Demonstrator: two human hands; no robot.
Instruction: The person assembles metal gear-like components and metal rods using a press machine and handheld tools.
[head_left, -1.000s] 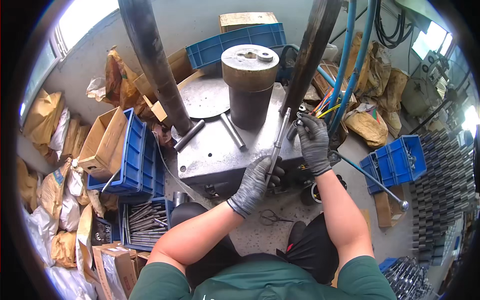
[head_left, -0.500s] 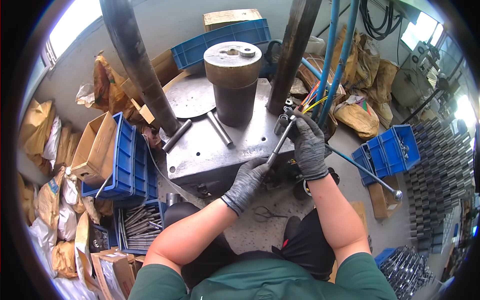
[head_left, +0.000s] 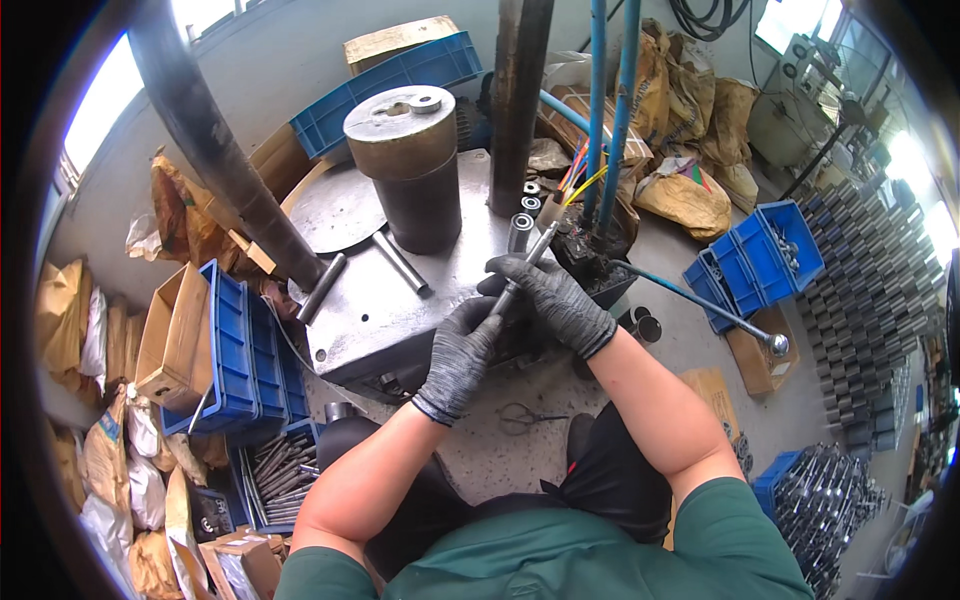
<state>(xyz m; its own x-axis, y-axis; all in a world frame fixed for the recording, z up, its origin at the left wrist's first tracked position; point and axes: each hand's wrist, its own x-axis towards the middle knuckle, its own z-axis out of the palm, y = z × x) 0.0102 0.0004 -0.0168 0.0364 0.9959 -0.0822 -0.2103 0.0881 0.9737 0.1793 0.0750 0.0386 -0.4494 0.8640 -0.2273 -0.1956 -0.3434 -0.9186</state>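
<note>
A slim metal shaft [head_left: 541, 243] slants up and away from me over the right front edge of the machine bed [head_left: 375, 322]. My gloved left hand [head_left: 458, 355] is closed around its lower end. Higher up the same shaft, my gloved right hand [head_left: 555, 300] grips it with thumb and fingers, close to the left. Just behind the shaft's bare upper end are several small metal rings [head_left: 522, 221] that look like bearings. Two short round bars, one bright [head_left: 401, 263] and one darker [head_left: 322, 287], lie on the bed.
A thick steel cylinder [head_left: 405, 190] carrying a small ring stands between two dark columns [head_left: 515, 110]. A ball-ended lever [head_left: 700, 310] juts out at right. Blue crates [head_left: 765, 250] and stacked metal parts [head_left: 870, 300] stand beyond. Shafts [head_left: 280, 475] fill a crate at lower left.
My right hand has slid down the shaft from its upper end toward my left hand, baring that end. The view has shifted, so the machine appears farther left.
</note>
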